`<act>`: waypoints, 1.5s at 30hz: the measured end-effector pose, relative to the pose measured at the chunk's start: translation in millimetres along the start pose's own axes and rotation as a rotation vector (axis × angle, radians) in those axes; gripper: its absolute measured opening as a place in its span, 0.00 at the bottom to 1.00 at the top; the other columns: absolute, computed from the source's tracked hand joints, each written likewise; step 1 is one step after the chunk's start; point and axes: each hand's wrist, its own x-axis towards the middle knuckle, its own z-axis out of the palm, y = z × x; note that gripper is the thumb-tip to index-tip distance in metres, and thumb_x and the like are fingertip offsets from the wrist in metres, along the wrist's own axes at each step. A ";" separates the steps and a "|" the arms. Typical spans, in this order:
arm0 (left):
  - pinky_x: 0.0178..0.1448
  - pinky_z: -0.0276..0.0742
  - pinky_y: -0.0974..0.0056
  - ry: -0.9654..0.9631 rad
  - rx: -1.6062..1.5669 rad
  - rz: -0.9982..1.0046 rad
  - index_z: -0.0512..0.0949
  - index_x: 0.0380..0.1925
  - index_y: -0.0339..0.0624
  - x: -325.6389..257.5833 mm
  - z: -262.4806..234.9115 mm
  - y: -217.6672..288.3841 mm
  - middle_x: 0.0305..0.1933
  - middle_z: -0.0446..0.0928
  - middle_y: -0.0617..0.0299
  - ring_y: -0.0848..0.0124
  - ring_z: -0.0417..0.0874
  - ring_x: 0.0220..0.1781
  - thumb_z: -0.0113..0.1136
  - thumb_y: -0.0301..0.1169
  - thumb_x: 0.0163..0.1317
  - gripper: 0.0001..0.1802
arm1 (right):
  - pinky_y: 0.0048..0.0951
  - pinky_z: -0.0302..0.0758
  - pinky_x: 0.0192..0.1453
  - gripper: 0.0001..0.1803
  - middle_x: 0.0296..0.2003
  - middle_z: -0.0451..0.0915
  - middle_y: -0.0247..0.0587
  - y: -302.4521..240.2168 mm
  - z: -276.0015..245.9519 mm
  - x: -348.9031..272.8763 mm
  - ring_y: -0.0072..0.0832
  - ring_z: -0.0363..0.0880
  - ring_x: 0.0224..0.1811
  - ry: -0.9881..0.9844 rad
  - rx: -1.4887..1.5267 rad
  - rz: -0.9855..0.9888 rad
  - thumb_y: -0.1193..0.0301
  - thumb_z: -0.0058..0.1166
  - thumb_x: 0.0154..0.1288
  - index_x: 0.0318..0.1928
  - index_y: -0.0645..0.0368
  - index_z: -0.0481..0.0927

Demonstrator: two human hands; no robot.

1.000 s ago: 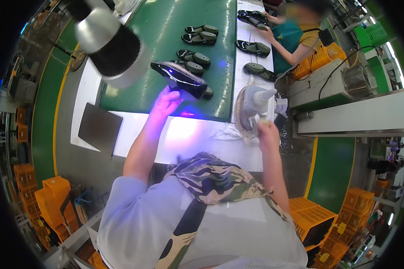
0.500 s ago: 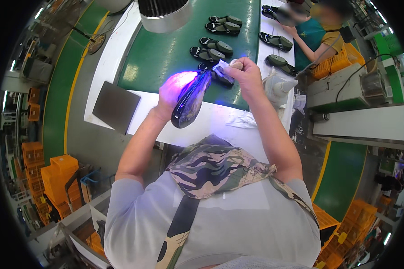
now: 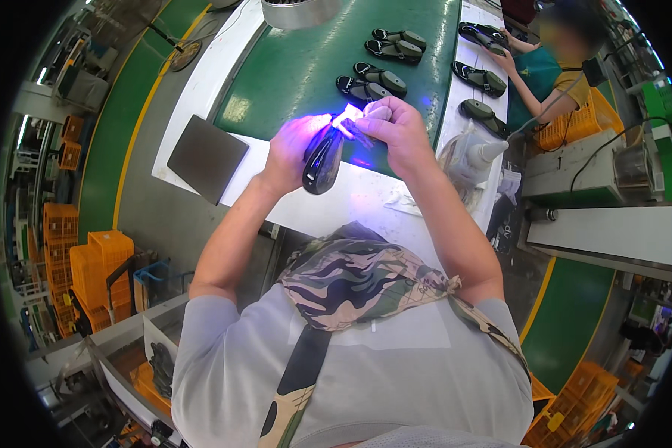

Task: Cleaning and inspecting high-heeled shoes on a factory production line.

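Observation:
My left hand (image 3: pixel 287 158) is closed around a black sandal (image 3: pixel 322 168), its rounded glossy end pointing down toward me. At the sandal's far end, my right hand (image 3: pixel 403 140) pinches a small white cloth (image 3: pixel 347 116) against it. Bright violet-blue light falls on the cloth and my left fingertips, washing out detail there. Just beyond my hands, black sandals with olive-green forms inside (image 3: pixel 381 77) lie on the green conveyor belt (image 3: pixel 276 89).
A white squeeze bottle (image 3: pixel 479 155) stands right of my right arm. A dark square plate (image 3: pixel 207 158) lies at the table's left corner. A lamp housing (image 3: pixel 300 11) hangs ahead. More sandals (image 3: pixel 479 78) line the right ledge, where a co-worker's hands (image 3: pixel 504 56) handle one.
The sandal has tipped so it looks shorter, and the cloth has come into the bright light close to my left fingers. The whole view has shifted slightly. The co-worker's hands now show on a sandal.

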 end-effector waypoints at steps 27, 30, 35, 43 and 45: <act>0.57 0.76 0.65 -0.575 -0.959 -1.023 0.77 0.51 0.35 -1.3 -13.7 42.1 0.44 0.81 0.62 0.69 0.82 0.45 0.77 0.31 0.31 0.39 | 0.26 0.74 0.39 0.10 0.31 0.80 0.39 -13.0 -13.3 -7.3 0.23 0.77 0.34 -0.337 -0.538 -0.429 0.79 0.63 0.55 0.31 0.62 0.72; 0.58 0.76 0.63 -0.490 -1.035 -1.103 0.75 0.51 0.35 -16.8 -11.8 39.7 0.45 0.81 0.60 0.68 0.81 0.47 0.76 0.28 0.35 0.37 | 0.26 0.74 0.39 0.10 0.31 0.80 0.39 -3.9 -17.8 -20.1 0.23 0.77 0.34 -0.401 -0.566 -0.373 0.80 0.63 0.54 0.31 0.62 0.72; 0.59 0.75 0.62 -0.326 -1.140 -1.109 0.76 0.51 0.34 -22.7 -11.8 50.7 0.46 0.82 0.58 0.65 0.82 0.47 0.73 0.30 0.39 0.34 | 0.27 0.72 0.41 0.11 0.33 0.79 0.38 2.6 -26.3 -45.3 0.24 0.76 0.36 -0.493 -0.571 -0.216 0.79 0.63 0.55 0.31 0.61 0.71; 0.58 0.76 0.61 -0.044 -1.131 -1.200 0.77 0.49 0.33 -44.0 1.8 62.9 0.44 0.82 0.56 0.64 0.83 0.46 0.70 0.29 0.45 0.28 | 0.27 0.72 0.44 0.13 0.35 0.79 0.38 -4.3 -59.7 -68.6 0.24 0.75 0.39 -0.561 -0.630 -0.099 0.81 0.64 0.55 0.31 0.60 0.70; 0.59 0.76 0.60 0.023 -1.142 -1.203 0.76 0.50 0.33 -49.4 4.9 68.9 0.45 0.82 0.55 0.64 0.83 0.47 0.70 0.28 0.46 0.28 | 0.26 0.73 0.45 0.13 0.36 0.78 0.39 -5.2 -70.1 -71.0 0.24 0.76 0.40 -0.550 -0.588 -0.080 0.81 0.64 0.55 0.32 0.60 0.70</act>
